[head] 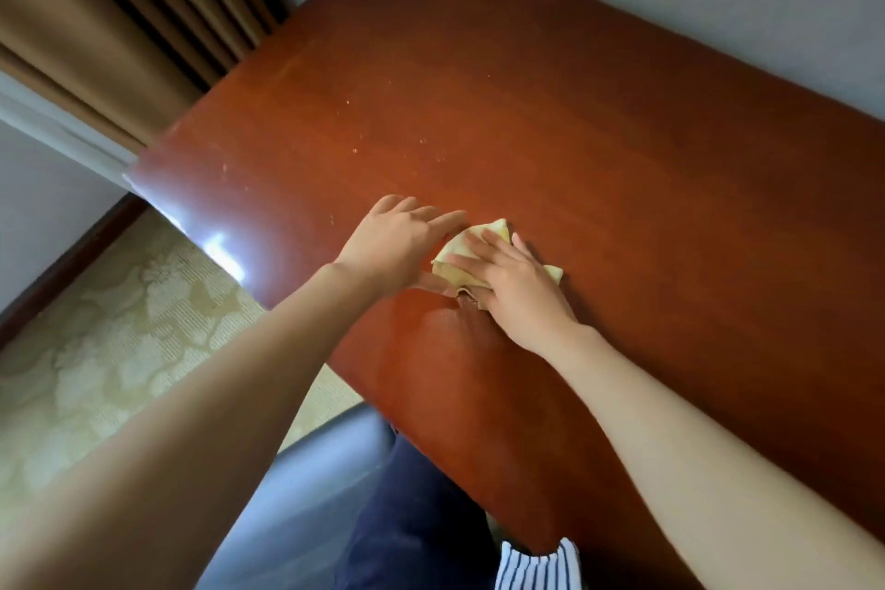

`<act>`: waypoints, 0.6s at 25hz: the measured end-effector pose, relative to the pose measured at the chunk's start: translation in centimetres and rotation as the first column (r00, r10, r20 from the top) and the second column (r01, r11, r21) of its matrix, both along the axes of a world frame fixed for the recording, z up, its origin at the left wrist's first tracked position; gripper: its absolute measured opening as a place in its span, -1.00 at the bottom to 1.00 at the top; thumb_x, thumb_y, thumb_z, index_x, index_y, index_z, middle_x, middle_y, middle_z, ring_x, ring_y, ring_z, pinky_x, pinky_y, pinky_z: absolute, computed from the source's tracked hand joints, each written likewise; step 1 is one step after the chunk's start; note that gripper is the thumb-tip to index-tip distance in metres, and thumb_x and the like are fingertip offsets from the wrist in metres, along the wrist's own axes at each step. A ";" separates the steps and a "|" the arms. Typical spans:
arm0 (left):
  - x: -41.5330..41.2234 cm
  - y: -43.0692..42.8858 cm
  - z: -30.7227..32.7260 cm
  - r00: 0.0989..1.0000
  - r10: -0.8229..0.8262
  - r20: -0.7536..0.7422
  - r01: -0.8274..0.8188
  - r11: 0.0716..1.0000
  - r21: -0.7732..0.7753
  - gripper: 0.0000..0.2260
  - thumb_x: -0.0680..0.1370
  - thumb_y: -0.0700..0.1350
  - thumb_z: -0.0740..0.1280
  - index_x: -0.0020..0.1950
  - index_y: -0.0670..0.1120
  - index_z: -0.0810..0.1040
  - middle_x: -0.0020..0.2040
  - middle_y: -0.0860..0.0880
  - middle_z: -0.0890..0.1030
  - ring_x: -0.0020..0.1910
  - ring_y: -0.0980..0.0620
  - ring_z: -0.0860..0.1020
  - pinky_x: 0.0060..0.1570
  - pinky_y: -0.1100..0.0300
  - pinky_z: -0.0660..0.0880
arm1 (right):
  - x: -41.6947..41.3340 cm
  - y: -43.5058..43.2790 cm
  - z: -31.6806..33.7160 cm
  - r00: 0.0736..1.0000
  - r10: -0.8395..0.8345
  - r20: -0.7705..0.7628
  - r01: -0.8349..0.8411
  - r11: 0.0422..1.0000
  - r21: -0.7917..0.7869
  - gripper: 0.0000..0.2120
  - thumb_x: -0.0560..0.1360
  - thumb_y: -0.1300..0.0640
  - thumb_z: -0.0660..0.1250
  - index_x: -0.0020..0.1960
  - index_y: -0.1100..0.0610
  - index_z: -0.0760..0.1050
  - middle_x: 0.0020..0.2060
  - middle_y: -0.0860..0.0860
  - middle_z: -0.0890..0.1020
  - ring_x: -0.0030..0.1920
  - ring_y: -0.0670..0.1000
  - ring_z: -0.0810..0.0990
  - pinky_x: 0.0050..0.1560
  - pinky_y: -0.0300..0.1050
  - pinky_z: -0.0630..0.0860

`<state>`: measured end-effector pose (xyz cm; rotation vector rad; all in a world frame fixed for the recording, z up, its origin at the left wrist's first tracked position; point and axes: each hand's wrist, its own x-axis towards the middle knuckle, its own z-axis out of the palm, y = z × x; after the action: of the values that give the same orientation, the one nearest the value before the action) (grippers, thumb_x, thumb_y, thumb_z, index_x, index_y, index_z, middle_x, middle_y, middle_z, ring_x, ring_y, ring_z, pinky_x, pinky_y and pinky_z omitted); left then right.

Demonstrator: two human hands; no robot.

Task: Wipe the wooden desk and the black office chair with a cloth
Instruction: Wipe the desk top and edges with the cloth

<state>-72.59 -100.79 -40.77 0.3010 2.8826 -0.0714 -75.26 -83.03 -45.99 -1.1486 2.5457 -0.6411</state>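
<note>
Both hands are down on the wooden desk (598, 134), toward its front edge. The right hand (519, 290) lies flat on the yellow cloth (499, 230), fingers straight and spread, pressing it onto the wood. The left hand (397, 249) sits just beside it, fingers straight too, thumb at the cloth's edge (a few pale crumbs (355, 150) lie further back).

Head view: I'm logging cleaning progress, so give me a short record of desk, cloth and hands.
surface: reddish-brown polished wooden desk, pale specks on it
tool: folded pale yellow cloth lying on the desk
right hand: flat on the cloth, fingers straight
left hand: fingers straight, beside the cloth, touching its edge
</note>
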 end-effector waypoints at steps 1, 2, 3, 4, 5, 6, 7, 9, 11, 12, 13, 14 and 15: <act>-1.8 -1.7 0.0 1.000 -0.009 0.013 0.008 1.000 0.013 -0.13 0.32 0.41 0.29 0.52 0.04 0.17 0.41 0.02 0.40 0.34 -0.05 0.37 0.35 0.08 0.17 | -2.0 -1.3 0.1 1.000 -0.024 0.000 0.024 1.000 -0.002 -0.59 0.59 0.13 0.19 0.41 -0.10 0.34 0.49 -0.04 0.22 0.52 -0.02 0.04 0.47 -0.10 -0.21; -3.3 -3.2 0.0 0.999 -0.007 0.032 0.006 1.000 0.023 -0.10 0.32 0.42 0.28 0.54 0.02 0.13 0.47 0.01 0.31 0.39 -0.06 0.31 0.38 0.06 0.12 | -3.6 -2.3 0.1 0.999 -0.050 0.001 0.050 0.999 -0.007 -0.59 0.58 0.16 0.21 0.40 -0.08 0.36 0.48 -0.03 0.25 0.51 -0.02 0.06 0.46 -0.12 -0.21; -4.6 -4.8 -0.1 0.999 -0.001 0.038 0.000 1.000 0.027 -0.09 0.33 0.41 0.28 0.54 0.01 0.11 0.50 0.00 0.26 0.43 -0.06 0.25 0.40 0.04 0.09 | -5.0 -3.1 0.2 0.997 -0.077 -0.004 0.077 0.997 -0.011 -0.59 0.57 0.18 0.23 0.39 -0.06 0.38 0.46 -0.02 0.28 0.51 -0.02 0.09 0.46 -0.13 -0.21; -5.7 -6.0 -0.3 1.000 0.008 0.025 -0.009 0.999 0.033 -0.09 0.34 0.40 0.29 0.55 -0.01 0.10 0.52 -0.02 0.22 0.46 -0.07 0.21 0.42 0.01 0.06 | -6.2 -3.8 0.3 0.995 -0.101 -0.008 0.101 0.995 -0.010 -0.59 0.57 0.19 0.24 0.38 -0.04 0.39 0.46 -0.02 0.30 0.50 -0.02 0.12 0.45 -0.14 -0.21; -6.7 -7.2 -0.4 1.000 0.012 0.015 -0.013 0.999 0.043 -0.09 0.34 0.39 0.30 0.55 -0.02 0.09 0.53 -0.04 0.18 0.48 -0.07 0.17 0.44 -0.01 0.03 | -7.1 -4.4 0.3 0.992 -0.125 -0.012 0.125 0.992 -0.009 -0.59 0.56 0.20 0.25 0.38 -0.03 0.39 0.45 -0.01 0.31 0.50 -0.02 0.14 0.45 -0.15 -0.21; -7.8 -8.4 -0.6 1.000 0.005 0.023 -0.007 0.999 0.054 -0.08 0.35 0.38 0.31 0.55 -0.03 0.07 0.54 -0.05 0.15 0.50 -0.07 0.12 0.45 -0.03 0.00 | -8.1 -5.3 0.3 0.987 -0.163 -0.007 0.162 0.987 -0.011 -0.59 0.56 0.21 0.26 0.38 -0.01 0.40 0.44 0.00 0.31 0.49 -0.01 0.15 0.45 -0.15 -0.20; -8.9 -9.5 -0.8 0.999 -0.006 0.043 0.003 0.998 0.069 -0.07 0.34 0.37 0.32 0.56 -0.03 0.05 0.55 -0.05 0.11 0.51 -0.08 0.09 0.46 -0.05 -0.04 | -8.9 -6.0 0.3 0.979 -0.202 0.004 0.202 0.979 -0.015 -0.59 0.55 0.22 0.26 0.38 0.01 0.41 0.44 0.01 0.32 0.49 0.00 0.17 0.46 -0.14 -0.18; -10.6 -11.3 -1.2 0.996 -0.033 0.083 0.024 0.994 0.108 -0.04 0.33 0.38 0.32 0.56 -0.03 0.02 0.56 -0.06 0.06 0.53 -0.09 0.03 0.46 -0.06 -0.09 | -10.5 -7.4 0.3 0.960 -0.280 0.023 0.280 0.960 -0.011 -0.60 0.54 0.23 0.27 0.37 0.04 0.42 0.43 0.05 0.33 0.48 0.03 0.19 0.46 -0.10 -0.14; -12.0 -12.4 -1.4 0.993 -0.058 0.099 0.043 0.988 0.151 -0.04 0.32 0.38 0.32 0.56 -0.02 0.02 0.56 -0.07 0.04 0.53 -0.09 0.00 0.47 -0.08 -0.11 | -12.4 -8.5 0.3 0.928 -0.372 0.026 0.373 0.928 -0.014 -0.61 0.56 0.23 0.24 0.37 0.06 0.42 0.43 0.07 0.33 0.48 0.06 0.19 0.47 -0.07 -0.13; -12.6 -12.9 -1.6 0.991 -0.074 0.108 0.055 0.985 0.163 -0.04 0.32 0.38 0.31 0.56 -0.02 0.02 0.56 -0.07 0.04 0.53 -0.09 -0.01 0.47 -0.08 -0.12 | -13.4 -9.2 0.2 0.905 -0.424 0.021 0.424 0.905 -0.013 -0.62 0.57 0.22 0.22 0.37 0.06 0.41 0.44 0.07 0.33 0.48 0.07 0.18 0.47 -0.06 -0.13; -12.8 -13.4 -1.8 0.990 -0.083 0.117 0.063 0.984 0.168 -0.04 0.32 0.39 0.30 0.56 -0.02 0.01 0.56 -0.07 0.02 0.53 -0.09 -0.02 0.46 -0.09 -0.13 | -14.2 -9.9 0.2 0.883 -0.468 0.014 0.469 0.883 -0.007 -0.62 0.58 0.21 0.21 0.38 0.06 0.40 0.44 0.07 0.32 0.49 0.08 0.17 0.47 -0.04 -0.12; -12.9 -13.7 -2.1 0.988 -0.085 0.125 0.064 0.984 0.168 -0.04 0.33 0.39 0.29 0.56 -0.02 0.00 0.57 -0.08 0.01 0.54 -0.09 -0.04 0.46 -0.09 -0.14 | -14.7 -10.5 0.2 0.866 -0.500 0.004 0.500 0.866 0.000 -0.62 0.58 0.21 0.20 0.38 0.06 0.40 0.44 0.08 0.32 0.49 0.08 0.16 0.47 -0.02 -0.12; -12.9 -14.0 -2.3 0.988 -0.082 0.135 0.059 0.984 0.166 -0.05 0.34 0.39 0.28 0.56 -0.01 -0.01 0.57 -0.07 -0.01 0.54 -0.09 -0.06 0.46 -0.10 -0.16 | -14.9 -11.1 0.1 0.853 -0.522 -0.001 0.522 0.853 0.006 -0.63 0.58 0.22 0.19 0.38 0.06 0.40 0.44 0.08 0.33 0.49 0.09 0.16 0.47 0.00 -0.11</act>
<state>-85.45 -114.80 -43.10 0.4202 2.7413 0.1665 -90.13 -94.08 -45.85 -0.4287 2.8676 -0.7447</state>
